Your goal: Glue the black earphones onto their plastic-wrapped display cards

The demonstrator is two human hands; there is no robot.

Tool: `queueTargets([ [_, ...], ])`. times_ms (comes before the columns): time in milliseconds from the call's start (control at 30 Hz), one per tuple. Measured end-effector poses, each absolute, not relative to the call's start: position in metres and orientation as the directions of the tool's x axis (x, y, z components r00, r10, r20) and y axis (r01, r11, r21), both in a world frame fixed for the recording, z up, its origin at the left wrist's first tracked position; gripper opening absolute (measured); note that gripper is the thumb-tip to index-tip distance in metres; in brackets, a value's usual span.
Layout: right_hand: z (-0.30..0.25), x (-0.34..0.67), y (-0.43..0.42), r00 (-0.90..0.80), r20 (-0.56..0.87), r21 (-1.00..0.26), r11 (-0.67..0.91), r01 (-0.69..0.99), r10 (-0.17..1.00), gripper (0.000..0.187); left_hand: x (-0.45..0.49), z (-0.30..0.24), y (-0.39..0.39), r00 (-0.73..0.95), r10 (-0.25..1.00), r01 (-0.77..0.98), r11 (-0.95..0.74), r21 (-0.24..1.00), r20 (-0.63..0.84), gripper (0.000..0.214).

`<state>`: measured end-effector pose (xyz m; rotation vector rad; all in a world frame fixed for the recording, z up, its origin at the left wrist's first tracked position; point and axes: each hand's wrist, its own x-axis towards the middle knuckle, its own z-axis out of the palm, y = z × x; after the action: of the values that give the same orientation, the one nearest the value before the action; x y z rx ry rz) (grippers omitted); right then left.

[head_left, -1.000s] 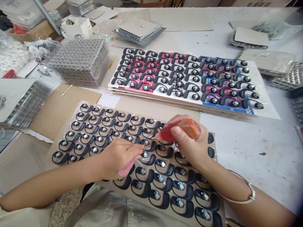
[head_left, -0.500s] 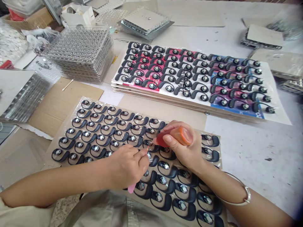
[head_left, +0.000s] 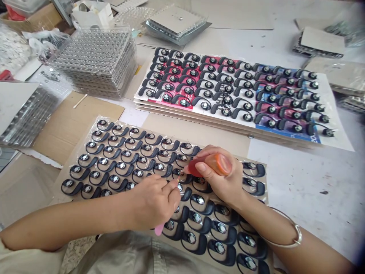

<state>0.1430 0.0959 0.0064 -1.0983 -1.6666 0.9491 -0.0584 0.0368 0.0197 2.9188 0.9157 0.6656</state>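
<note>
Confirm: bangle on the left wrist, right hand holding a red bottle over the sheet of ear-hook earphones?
No: the bangle is on the right wrist, not the left, as the head view shows. The rest stands: the right hand holds the red bottle over the sheet of ear-hook earphones.
</note>
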Motion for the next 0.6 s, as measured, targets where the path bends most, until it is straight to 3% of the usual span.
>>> queueTargets([
  [600,0.0059,0.1428,0.0959,-0.202,0.316,-0.896,0.362,0.259,0.927,0.02,-0.0618,0.0157,0.0318,0.785,0.534,0.524,-0.843,0.122,0.314,0.018],
])
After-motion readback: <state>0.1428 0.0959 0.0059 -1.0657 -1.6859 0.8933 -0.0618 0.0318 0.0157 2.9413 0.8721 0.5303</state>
